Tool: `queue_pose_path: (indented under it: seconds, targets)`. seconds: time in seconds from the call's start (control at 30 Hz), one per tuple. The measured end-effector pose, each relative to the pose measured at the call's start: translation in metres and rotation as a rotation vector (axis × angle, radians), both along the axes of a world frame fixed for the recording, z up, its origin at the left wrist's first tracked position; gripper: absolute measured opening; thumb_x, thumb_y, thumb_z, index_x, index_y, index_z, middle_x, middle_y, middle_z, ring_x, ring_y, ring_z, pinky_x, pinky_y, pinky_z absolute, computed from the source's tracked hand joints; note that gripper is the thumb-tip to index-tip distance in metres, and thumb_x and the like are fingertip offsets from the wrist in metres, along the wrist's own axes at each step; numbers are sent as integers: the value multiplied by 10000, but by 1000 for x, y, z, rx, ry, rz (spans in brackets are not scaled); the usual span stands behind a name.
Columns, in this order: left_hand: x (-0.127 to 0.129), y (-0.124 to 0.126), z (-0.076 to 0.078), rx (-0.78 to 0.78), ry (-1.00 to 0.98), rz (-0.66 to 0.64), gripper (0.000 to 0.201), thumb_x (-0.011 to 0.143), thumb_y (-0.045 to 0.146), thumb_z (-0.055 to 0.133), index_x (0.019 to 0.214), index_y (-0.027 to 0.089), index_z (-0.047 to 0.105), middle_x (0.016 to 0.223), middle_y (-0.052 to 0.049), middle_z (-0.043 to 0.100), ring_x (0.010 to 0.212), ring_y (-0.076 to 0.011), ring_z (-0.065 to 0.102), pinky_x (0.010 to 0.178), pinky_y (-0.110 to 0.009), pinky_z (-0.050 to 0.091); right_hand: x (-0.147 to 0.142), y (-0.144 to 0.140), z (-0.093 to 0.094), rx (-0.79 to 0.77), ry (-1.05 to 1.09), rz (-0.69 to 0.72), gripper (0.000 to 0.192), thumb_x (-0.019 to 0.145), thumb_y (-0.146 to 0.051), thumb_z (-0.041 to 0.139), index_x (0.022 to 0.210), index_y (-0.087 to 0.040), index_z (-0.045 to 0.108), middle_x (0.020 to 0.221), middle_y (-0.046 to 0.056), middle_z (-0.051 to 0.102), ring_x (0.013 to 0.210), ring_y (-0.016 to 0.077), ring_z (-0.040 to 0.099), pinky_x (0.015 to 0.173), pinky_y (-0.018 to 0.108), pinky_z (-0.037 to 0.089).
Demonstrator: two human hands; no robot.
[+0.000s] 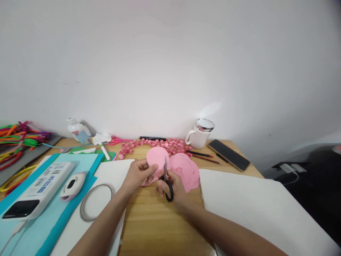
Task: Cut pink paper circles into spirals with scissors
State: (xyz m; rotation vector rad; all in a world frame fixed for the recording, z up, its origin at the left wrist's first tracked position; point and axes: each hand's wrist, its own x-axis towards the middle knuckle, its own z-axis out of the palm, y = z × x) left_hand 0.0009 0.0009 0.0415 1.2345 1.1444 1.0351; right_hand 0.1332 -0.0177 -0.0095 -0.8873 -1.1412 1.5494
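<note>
My left hand (138,175) pinches a round pink paper piece (157,157) above the wooden desk (160,220). My right hand (174,190) grips black-handled scissors (167,181), blades pointing up into the edge of that pink piece. Just right of the scissors lies a stack of pink paper circles (186,170). Behind them, several small rolled pink paper roses (160,144) are scattered across the desk.
White sheets lie at right (253,206) and left (112,174). Blue paper (53,220) carries a white box (42,186), a small white device (72,184) and a ring (93,202). A white mug (199,134), phone (229,154), pencils (202,156), bottle (77,129), pipe cleaners (18,138).
</note>
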Motion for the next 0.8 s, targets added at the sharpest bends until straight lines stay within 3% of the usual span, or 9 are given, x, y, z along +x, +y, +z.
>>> queue_pose_path:
  seconds: [0.23, 0.47, 0.8]
  targets:
    - [5, -2, 1, -7, 25, 75, 344, 667, 343, 683, 480, 141, 475, 341, 86, 376, 338, -28, 264, 367, -177, 168, 0, -1, 5, 9, -57, 14, 221, 675, -329, 631, 756, -192, 477, 470, -60, 527, 403, 103, 450, 410, 215, 348]
    - [6, -2, 0, -55, 51, 52, 279, 630, 380, 700, 603, 115, 616, 451, 43, 491, 393, -43, 300, 387, -181, 190, 3, 4, 7, 70, -47, -53, 302, 603, -293, 707, 731, -207, 447, 615, -40, 538, 597, 133, 492, 549, 236, 402]
    - [2, 0, 0, -32, 56, 57, 266, 610, 363, 717, 626, 112, 627, 445, 59, 432, 394, -40, 281, 376, -180, 177, 5, 3, 11, 32, -46, -3, 269, 633, -313, 679, 710, -201, 447, 573, -54, 493, 521, 104, 437, 474, 213, 354]
